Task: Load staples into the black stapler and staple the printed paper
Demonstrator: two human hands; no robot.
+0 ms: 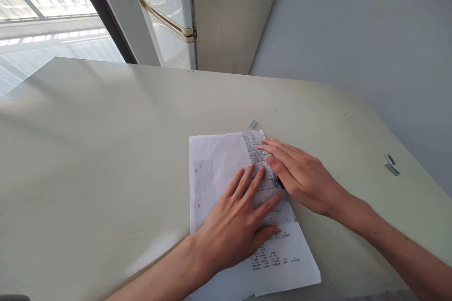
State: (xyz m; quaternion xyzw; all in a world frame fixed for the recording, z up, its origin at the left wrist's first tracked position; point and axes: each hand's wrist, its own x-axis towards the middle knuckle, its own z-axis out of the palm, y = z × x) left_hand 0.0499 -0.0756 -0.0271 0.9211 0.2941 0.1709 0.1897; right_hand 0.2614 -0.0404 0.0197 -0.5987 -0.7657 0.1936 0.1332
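Head cam view: there's a paper [219,162] lying flat on a pale table [106,160], and both of the person's hands are on it or right up against it. The left hand [236,221] comes in from the bottom and rests palm down across the middle of the sheet, fingers spread out and straight, so it's open and not gripping anything. Its fingertips reach the printed part, close to the other hand

The right hand [305,178] comes in from the right side and sits over the paper's right edge, fingers stretched out together toward the dense block of print [253,141] up top. There's a small dark object [280,182] peeking out from under it by the thumb, right at the paper's edge. Mostly hidden, so honestly can't tell what it is or whether the hand is gripping it or just covering it. So the paper is basically under the left hand, with most of its blank side to the left of those fingers and more print toward the bottom right

Around that: one little grey strip [253,124] just past the paper's top edge, plus a couple more grey pieces [392,170] well off to the right, beyond the right hand
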